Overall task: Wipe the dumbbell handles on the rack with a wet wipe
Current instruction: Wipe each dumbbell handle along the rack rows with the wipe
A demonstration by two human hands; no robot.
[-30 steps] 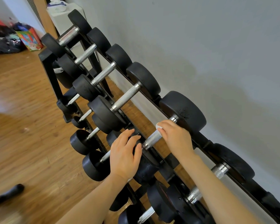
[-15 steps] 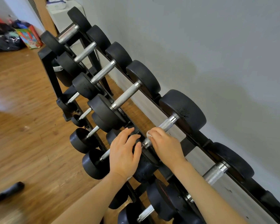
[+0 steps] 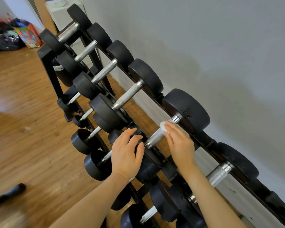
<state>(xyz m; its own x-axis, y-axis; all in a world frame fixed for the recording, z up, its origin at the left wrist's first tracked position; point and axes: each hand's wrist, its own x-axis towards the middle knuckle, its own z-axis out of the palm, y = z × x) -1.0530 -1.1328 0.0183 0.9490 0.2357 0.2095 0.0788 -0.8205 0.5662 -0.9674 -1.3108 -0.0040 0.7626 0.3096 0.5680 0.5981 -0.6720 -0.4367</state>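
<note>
- While the wiping goes on, the rack stands as the largest item: a black tiered frame set close along the grey wall, with dumbbells in a row on the top tier and smaller ones on the tiers below.
- Wooden floor: open room lies on my left side, away from the wall; a dark object lies low at the left edge, and bags sit far off in the corner.
- Dumbbell in hand: top tier, its black heads at either end, its knurled steel handle running between my two hands. This is the step under way, I judge: one handle mid-wipe.
- Neighbouring handle: next along toward me, bare of any hand, partly behind my right forearm. Four more handles run away from me on the same tier.
- Left hand: fingers loosely spread, resting on the near head of the same dumbbell, gripping nothing; I judge that it steadies the weight.
- Right hand: fingers laid over the far half of the handle, pressing the wipe against the steel.
- Wet wipe: a small white wad, showing only at my fingertips.
- Next move, as I judge it: draw the wipe along the handle's length, then shift to an adjoining one. Room is tight at the heads and the rear rail; the wall side gives none.
</note>
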